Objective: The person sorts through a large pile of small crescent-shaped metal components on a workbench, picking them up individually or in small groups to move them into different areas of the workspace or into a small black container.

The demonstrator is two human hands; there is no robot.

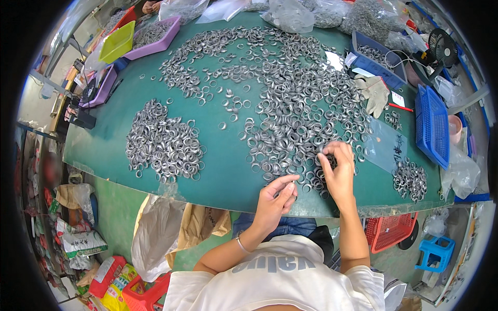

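Grey metal rings lie in a broad heap (pixel 290 103) over the middle of the green tabletop (pixel 228 192). Close to the near edge, my left hand (pixel 275 203) pinches a small metal ring (pixel 294 181) between thumb and forefinger, seen nearly edge-on. My right hand (pixel 340 171) is over the near right part of the heap, fingers bent and thumb close to the forefinger. What lies between those fingertips blends with the rings behind and cannot be made out. A separate ring pile (pixel 163 140) sits to the left, and a smaller pile (pixel 410 180) at the right.
At the right are a blue basket (pixel 433 127), a glove (pixel 372 94), a red pen (pixel 400 107) and a clear plastic sheet (pixel 383 145). A blue bin (pixel 381 65), a purple tray (pixel 155 44) and a yellow-green tray (pixel 118 42) stand farther back. Paper sacks (pixel 158 233) hang below the front edge.
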